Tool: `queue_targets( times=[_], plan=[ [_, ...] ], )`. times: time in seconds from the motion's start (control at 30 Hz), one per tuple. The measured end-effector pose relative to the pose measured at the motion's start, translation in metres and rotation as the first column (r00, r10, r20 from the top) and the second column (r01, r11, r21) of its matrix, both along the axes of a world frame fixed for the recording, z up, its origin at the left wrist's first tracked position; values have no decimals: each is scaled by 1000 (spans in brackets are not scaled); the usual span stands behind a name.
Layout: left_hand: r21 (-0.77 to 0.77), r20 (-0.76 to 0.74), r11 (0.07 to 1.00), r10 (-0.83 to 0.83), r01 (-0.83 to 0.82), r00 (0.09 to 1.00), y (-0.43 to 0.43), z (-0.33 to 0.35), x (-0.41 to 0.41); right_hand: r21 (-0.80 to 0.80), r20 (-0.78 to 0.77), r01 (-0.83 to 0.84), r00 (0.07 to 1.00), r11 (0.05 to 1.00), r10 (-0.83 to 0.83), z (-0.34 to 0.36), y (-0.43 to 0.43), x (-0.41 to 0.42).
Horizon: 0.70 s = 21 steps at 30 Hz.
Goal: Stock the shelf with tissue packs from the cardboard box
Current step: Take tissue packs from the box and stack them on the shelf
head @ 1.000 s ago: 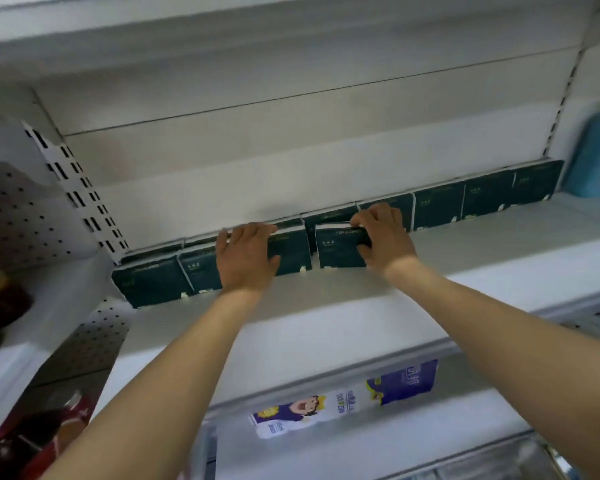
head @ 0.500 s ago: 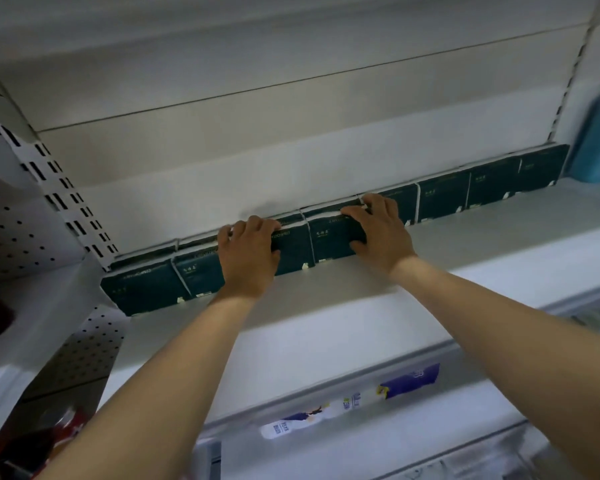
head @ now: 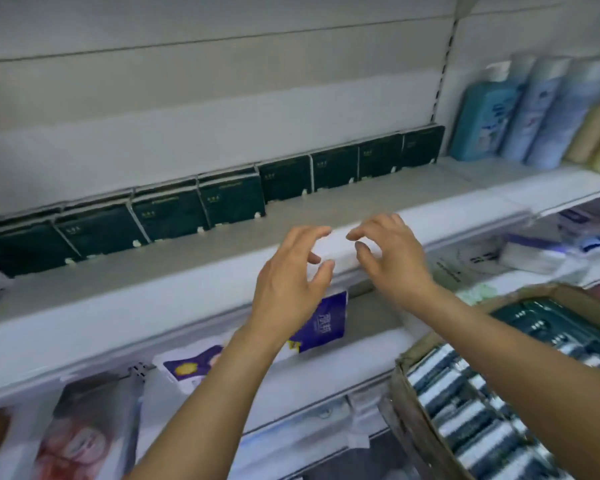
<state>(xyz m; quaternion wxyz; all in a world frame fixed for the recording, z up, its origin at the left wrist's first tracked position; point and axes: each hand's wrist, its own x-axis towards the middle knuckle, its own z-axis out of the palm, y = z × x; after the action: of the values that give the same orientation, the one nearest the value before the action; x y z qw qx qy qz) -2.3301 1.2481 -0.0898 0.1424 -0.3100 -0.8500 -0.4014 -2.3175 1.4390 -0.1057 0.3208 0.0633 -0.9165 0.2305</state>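
Fingers of left hand and right hand loosely curled, holding nothing, over shelf edge, dark tissue packs lined along shelf back at 10 o'clock, more in cardboard box at 4 o'clock

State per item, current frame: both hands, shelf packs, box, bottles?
left hand: empty, fingers loosely curled, in front of the shelf.
right hand: empty, fingers loosely curled, beside the left hand.
tissue packs on shelf: upright in a row against the back wall, untouched.
cardboard box: open top, packs inside.
bottles: upright, right of the row.
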Motion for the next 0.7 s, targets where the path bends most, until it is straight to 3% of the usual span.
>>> queue_targets(
  times=[0.17,0.27,0.37,0.43,0.53,0.7],
  plan=[
    [-38,311,997,-57,72,949,68,-62,57,-4,79,-3,997,1000,4,-41,68,61],
    [-203,526,976,40,80,849,96,-109,82,-7,203,9,979,1000,-8,-78,101,92],
    [-277,701,957,138,89,700,115,-146,106,39,437,-20,899,999,1,-115,131,120],
    [-309,744,947,185,85,642,123,-163,120,105,594,-58,804,993,-16,-136,146,135],
    [-290,754,956,199,45,626,131,-181,134,190,730,-160,683,969,-30,-159,157,143],
    [-235,752,971,211,-46,625,140,-192,142,292,775,-260,628,920,-69,-182,155,137]
  ],
)
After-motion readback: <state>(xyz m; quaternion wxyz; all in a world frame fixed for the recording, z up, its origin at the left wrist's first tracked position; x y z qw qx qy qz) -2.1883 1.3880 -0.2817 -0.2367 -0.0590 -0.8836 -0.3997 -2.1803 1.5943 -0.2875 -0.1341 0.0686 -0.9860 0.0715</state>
